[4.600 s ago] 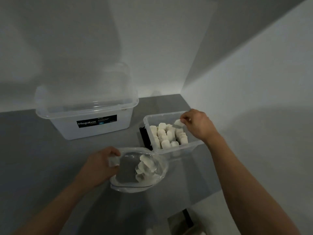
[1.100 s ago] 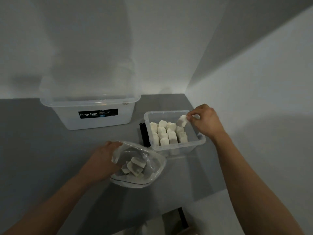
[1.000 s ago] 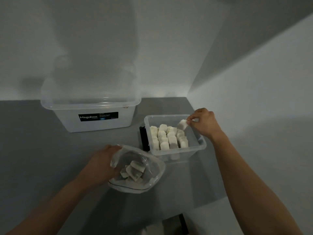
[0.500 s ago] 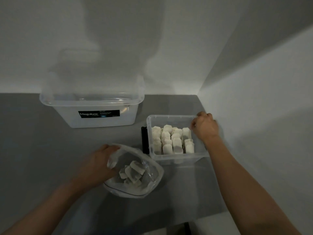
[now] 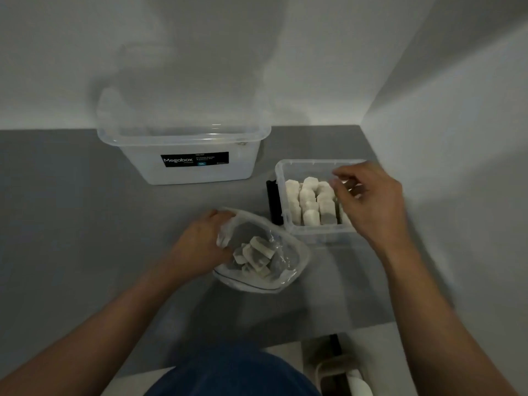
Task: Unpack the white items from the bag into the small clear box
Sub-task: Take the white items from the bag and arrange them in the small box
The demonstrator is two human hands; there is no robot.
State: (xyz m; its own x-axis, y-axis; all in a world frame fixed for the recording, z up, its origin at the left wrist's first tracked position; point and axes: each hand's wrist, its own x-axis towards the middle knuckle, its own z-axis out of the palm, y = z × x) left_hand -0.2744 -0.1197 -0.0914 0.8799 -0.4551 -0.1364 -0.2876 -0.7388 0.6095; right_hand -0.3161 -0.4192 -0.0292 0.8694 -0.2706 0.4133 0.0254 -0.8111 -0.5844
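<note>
Now shows right hand [image 5: 371, 201] empty again, fingers loosely curled, over small clear box [image 5: 314, 162] packed with upright white blocks [image 5: 310, 201]; left hand [image 5: 200, 247] gripping bag [image 5: 288, 271] rim, few more inside.

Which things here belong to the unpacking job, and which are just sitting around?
Job: clear bag, left hand gripping its rim; white items in bag; small clear box; white items in box; right hand above it.
Lying about: large Megabox tub; black object beside the small box.
</note>
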